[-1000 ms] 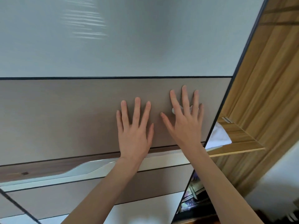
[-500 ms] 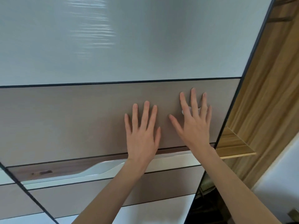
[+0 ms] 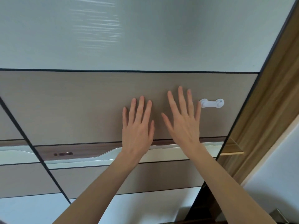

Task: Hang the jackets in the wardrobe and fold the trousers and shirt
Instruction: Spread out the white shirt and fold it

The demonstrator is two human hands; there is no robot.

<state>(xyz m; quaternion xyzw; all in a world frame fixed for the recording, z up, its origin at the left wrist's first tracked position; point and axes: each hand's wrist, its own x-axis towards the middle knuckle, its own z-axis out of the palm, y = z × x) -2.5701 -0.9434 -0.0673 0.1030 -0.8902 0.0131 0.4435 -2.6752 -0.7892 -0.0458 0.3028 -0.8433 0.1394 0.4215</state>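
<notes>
door: sliding wardrobe door (image 3: 80,107) pushed further shut, gap at its right edge narrower
hands: left hand (image 3: 137,126), right hand (image 3: 184,125) flat on door, fingers spread, holding nothing
clip: white latch (image 3: 212,103) now uncovered, beside right hand
task: wardrobe nearly closed

Door (image 3: 80,107) centre: matt taupe wood-grain; upper panel (image 3: 145,33) glossy; white plastic latch (image 3: 212,103); right frame (image 3: 275,97) wood.

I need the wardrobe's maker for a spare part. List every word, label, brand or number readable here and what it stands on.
No text reads.
Small dark plate on the brown wood strip of the sliding wardrobe door: possibly a brand mark, too blurred to read.
White plastic latch: no marking visible.
</notes>
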